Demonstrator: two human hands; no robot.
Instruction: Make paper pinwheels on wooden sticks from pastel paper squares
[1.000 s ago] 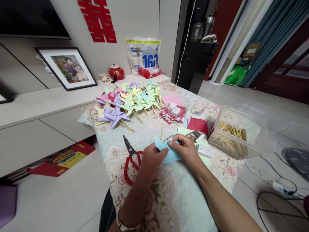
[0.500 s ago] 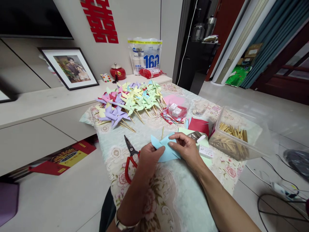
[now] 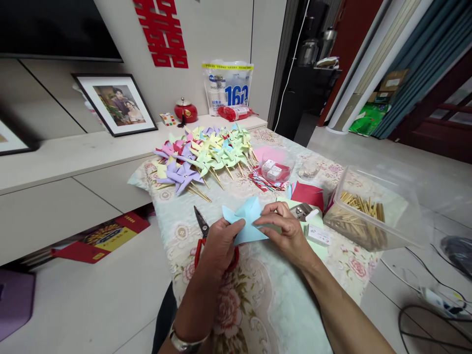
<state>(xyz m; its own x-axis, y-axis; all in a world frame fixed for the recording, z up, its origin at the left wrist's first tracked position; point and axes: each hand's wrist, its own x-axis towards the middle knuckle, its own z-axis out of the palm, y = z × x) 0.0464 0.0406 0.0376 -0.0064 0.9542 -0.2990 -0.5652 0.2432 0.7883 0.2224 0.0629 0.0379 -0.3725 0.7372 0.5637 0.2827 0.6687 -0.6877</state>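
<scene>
Both hands pinched the blue paper (image 3: 246,222) between them, left hand (image 3: 220,242) gripping its left point, right hand (image 3: 285,230) closed on its right edge, scissors (image 3: 202,231) just beyond the left fingers.

Matt light-blue paper (image 3: 246,222) is seen folded. The table (image 3: 265,295) is covered by soft floral cloth. Scissors (image 3: 203,235) are made of dull metal with glossy red handles. Wooden sticks (image 3: 359,216) are held in a clear plastic box (image 3: 398,216).
</scene>
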